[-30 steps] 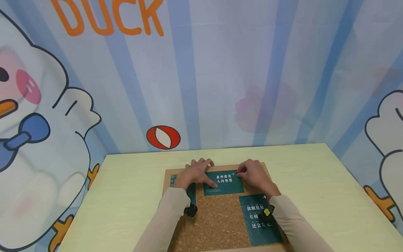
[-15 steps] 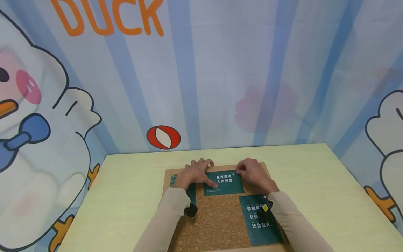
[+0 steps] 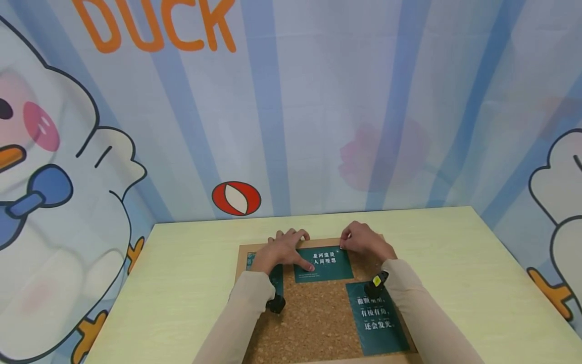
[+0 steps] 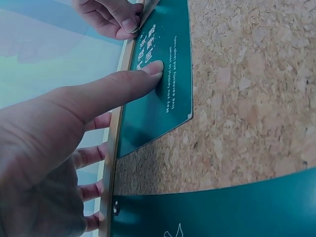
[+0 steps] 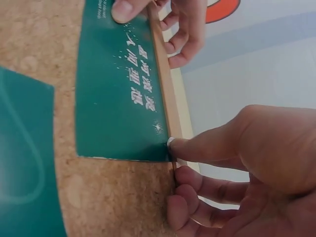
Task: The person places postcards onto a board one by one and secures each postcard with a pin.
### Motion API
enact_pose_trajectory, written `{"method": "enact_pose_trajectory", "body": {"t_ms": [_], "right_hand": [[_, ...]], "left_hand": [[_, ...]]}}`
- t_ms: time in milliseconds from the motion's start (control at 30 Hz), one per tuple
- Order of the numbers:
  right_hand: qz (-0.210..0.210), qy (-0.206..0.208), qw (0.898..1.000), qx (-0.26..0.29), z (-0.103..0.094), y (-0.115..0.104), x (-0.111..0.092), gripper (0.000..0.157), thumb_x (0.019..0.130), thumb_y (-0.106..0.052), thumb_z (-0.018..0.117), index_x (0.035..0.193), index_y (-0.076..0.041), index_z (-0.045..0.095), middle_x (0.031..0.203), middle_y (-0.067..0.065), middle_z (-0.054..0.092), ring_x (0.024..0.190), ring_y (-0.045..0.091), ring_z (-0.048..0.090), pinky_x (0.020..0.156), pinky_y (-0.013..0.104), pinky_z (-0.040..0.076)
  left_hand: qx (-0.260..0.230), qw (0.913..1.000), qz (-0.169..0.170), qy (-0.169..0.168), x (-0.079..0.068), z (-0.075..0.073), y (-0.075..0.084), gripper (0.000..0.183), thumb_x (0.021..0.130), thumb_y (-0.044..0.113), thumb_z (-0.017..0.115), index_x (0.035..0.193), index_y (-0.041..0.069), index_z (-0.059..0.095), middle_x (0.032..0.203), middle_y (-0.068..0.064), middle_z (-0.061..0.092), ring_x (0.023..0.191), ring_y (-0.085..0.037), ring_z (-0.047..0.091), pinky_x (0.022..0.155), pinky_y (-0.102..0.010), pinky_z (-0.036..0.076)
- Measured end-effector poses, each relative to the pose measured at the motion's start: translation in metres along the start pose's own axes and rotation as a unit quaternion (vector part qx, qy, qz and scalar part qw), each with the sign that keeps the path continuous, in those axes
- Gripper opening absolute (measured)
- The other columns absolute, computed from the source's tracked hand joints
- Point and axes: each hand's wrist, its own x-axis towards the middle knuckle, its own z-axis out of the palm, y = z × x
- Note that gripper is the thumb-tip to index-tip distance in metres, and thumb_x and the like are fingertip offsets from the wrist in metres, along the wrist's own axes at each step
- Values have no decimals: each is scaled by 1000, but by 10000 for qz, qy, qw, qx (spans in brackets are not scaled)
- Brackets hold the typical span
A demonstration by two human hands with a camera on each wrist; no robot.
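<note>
A framed corkboard [image 3: 313, 318] lies on the table with green cards on it. My left hand [image 3: 284, 250] grips its far edge, fingers curled over the frame and thumb [image 4: 148, 74] pressing the upper middle card [image 4: 163, 96]. At that card's far right corner, the thumb of my right hand [image 3: 366, 240] presses a small shiny thumbtack [image 5: 170, 141], mostly covered by the thumb. The other right fingers [image 5: 190, 197] curl against the frame's outer side. Below my right wrist lies another green card [image 3: 377, 328] with white lettering.
On the board's left is a third green card [image 4: 222, 212], partly behind my left arm, with a silver tack [image 4: 117, 208] near its edge. The pale table [image 3: 182, 283] stands before a duck-printed backdrop [image 3: 318, 101].
My right hand has shifted slightly toward the back and left, its wrist uncovering more of the right card's lettering. The left hand and the board stay in place.
</note>
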Motion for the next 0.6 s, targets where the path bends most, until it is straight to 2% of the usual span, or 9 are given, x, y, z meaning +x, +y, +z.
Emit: {"method": "enact_pose_trajectory", "body": {"t_ms": [200,400,600], "right_hand": [[182,-316,9993,112,-6,-3,4,14,97,-7,65,97,0,77,85,8,69,77,23,60,70,35,50],[586,-572,9965,167,-11,-9,10,17,98,-8,65,96,2,79,84,10,71,74,24,62,70,37,54],[946,-587,9938,-40,-12,-13,14,14,96,-8,70,90,2,78,79,9,68,70,22,60,65,34,51]], "left_hand": [[-14,10000,-6,5,-1,0,1,80,78,54,89,142,26,51,140,-6,51,124,-35,42,110,-64,30],[-21,10000,7,5,-1,0,-1,79,78,54,89,142,26,51,140,-6,51,124,-35,42,110,-64,30],[20,10000,4,-6,1,2,-2,78,80,54,88,143,26,50,140,-6,51,123,-35,41,109,-63,31]]}}
